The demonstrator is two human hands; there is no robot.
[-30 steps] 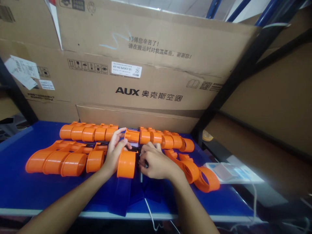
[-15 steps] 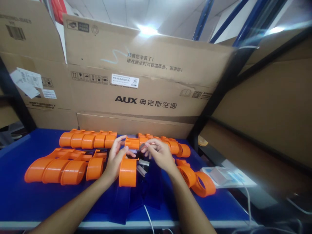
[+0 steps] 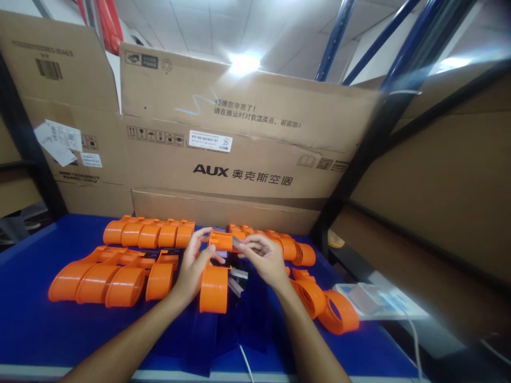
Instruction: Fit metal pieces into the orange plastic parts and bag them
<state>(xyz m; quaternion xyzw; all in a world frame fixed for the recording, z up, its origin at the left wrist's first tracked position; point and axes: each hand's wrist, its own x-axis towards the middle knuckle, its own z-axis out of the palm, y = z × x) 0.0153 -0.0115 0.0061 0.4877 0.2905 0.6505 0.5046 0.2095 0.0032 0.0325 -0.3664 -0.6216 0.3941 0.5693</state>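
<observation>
My left hand [image 3: 195,265] is closed around an orange plastic part [image 3: 221,241], with its thumb on the near side. My right hand [image 3: 264,258] pinches a small thin grey piece [image 3: 236,242], which looks like metal, at the right end of that part. Whether the piece sits inside the part or only touches it, I cannot tell. Just below my left hand is an orange ring-shaped piece [image 3: 213,290]; its link to the held part is hidden. Loose grey metal strips [image 3: 235,287] lie beneath my hands.
Rows of orange ring-shaped parts stand on the blue table [image 3: 27,271] at left [image 3: 125,287], back left [image 3: 149,235] and right [image 3: 339,314]. A cardboard sheet [image 3: 167,181] rises behind. A white cable [image 3: 246,363] crosses the front edge. A white box [image 3: 367,298] stands at right.
My right hand has come closer to the orange part, and the grey piece now meets its right end. My left hand keeps its hold. The whole view has shifted slightly.
</observation>
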